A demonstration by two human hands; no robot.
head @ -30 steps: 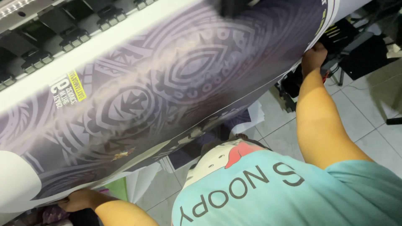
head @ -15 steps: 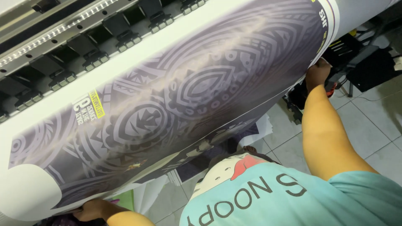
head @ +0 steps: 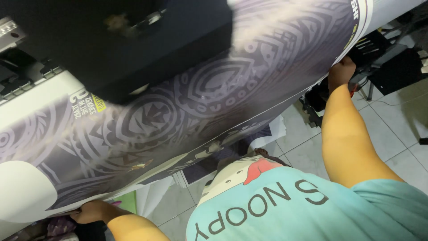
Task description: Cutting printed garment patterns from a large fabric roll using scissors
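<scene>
Our left hand (head: 91, 210) and right hand (head: 341, 71) each clamped on opposite edges of the wide grey-purple patterned printed sheet (head: 187, 107).

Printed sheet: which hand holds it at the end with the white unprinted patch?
The left hand, gripping the lower edge of the printed sheet right under the white patch. The right hand holds the far end, beside the striped border.

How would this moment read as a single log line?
left hand: grips lower left edge of printed sheet | right hand: holds its right edge | dark printer carriage above sheet
</scene>
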